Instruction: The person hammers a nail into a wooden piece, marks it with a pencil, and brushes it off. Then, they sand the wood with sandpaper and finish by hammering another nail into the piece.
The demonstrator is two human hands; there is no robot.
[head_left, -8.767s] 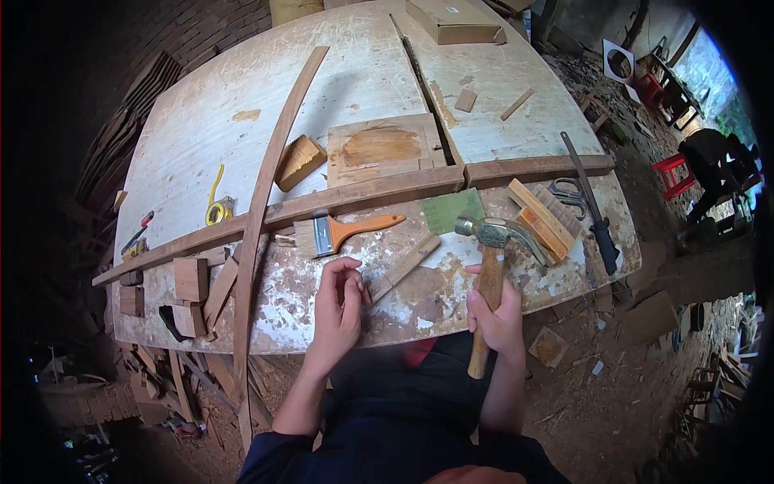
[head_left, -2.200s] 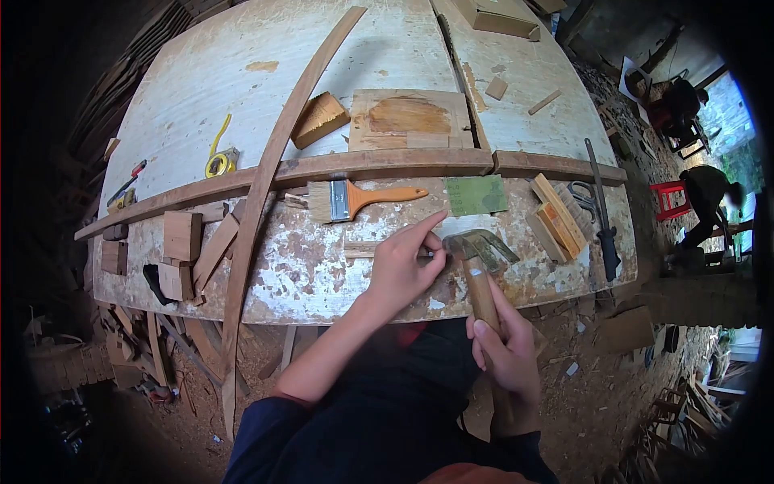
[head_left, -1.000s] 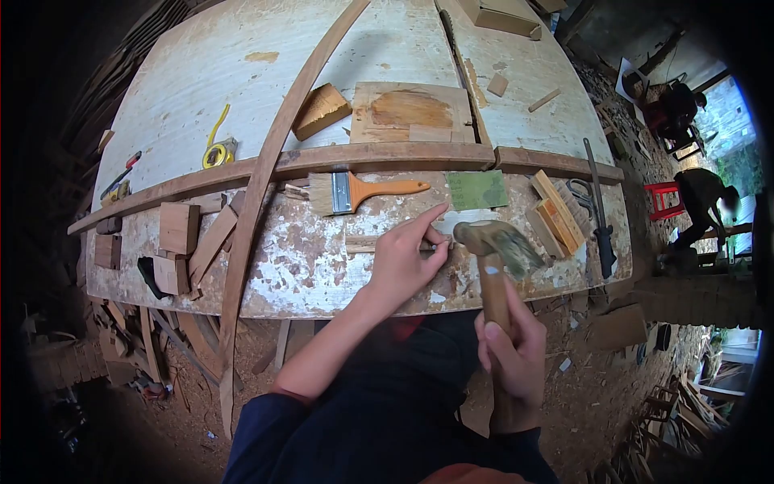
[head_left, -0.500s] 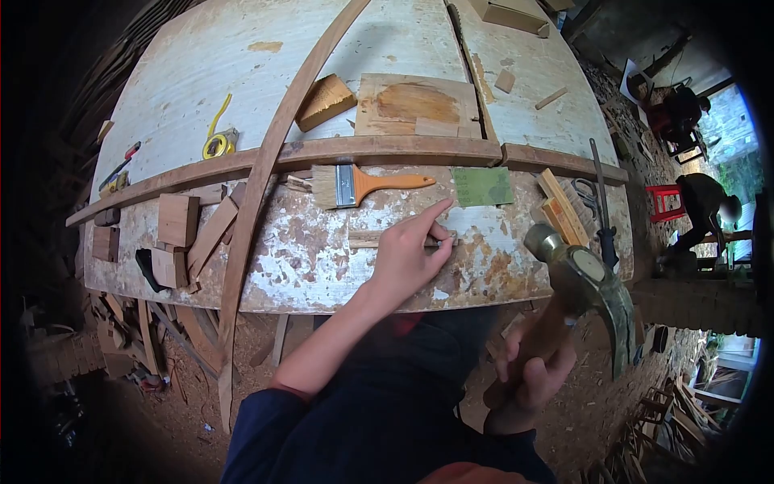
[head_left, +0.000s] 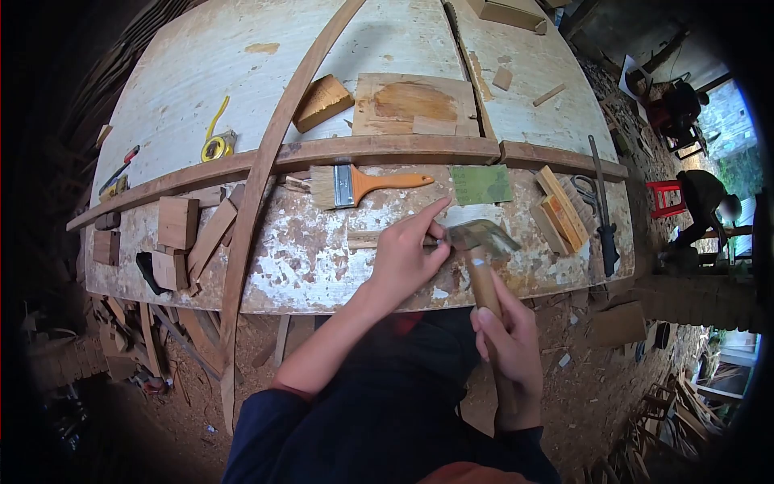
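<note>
My left hand point(head_left: 403, 262) and right hand point(head_left: 504, 343) are bare: no gloves, rings or watch. Dark navy sleeves are pushed up my forearms. Dark trousers; a red patch shows at the waist.

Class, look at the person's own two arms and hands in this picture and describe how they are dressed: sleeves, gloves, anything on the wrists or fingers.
Both hands are bare: the left hand and the right hand wear no gloves. Dark navy sleeves cover the arms; the left sleeve is pushed up, leaving the forearm uncovered, while the right sleeve reaches about to the wrist. No watch, ring or band shows.
</note>
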